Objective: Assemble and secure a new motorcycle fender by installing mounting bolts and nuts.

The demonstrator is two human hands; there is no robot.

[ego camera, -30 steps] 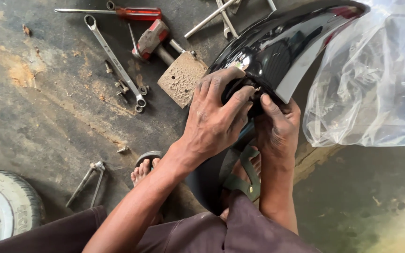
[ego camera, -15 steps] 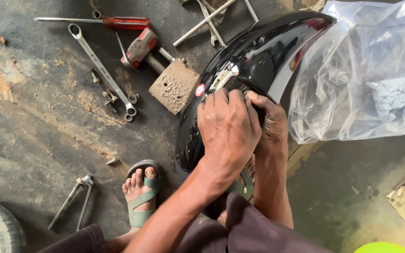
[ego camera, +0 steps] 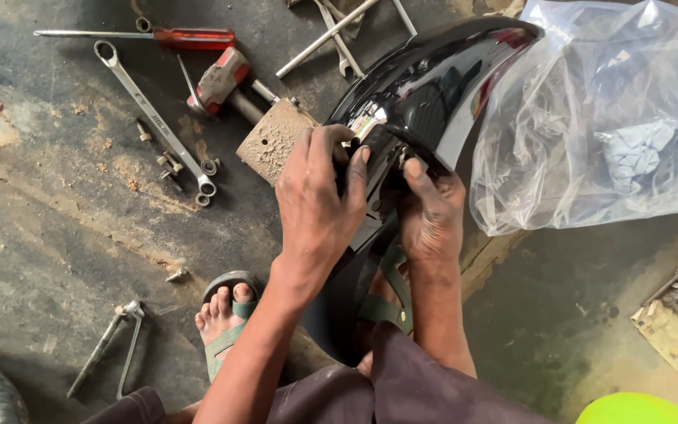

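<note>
Head view: a glossy black fender (ego camera: 433, 86) runs from the upper right of the frame down to the centre, its lower end propped between the person's feet, which likely steadies it for close work. The left hand (ego camera: 319, 200) lies over the fender's middle, fingers curled and pinched on a small fitting at its edge; what exactly they grip is hidden. The right hand (ego camera: 431, 212) comes up from below, fingers narrow, thumb pressed against the same spot, seemingly bracing the part from the other side.

Just left of the hands, a hammer (ego camera: 256, 118) with a rusty block head lies on the concrete floor (ego camera: 56, 235). Further left, a long spanner (ego camera: 151, 118) lies slantwise with loose nuts (ego camera: 190, 169) by its lower end, and a red-handled screwdriver (ego camera: 143, 35) lies across the upper left, all within arm's reach. Pliers (ego camera: 111, 349) lie at lower left, near a sandalled foot (ego camera: 225, 322). A clear plastic bag (ego camera: 606, 118) fills the upper right, touching the fender.
</note>
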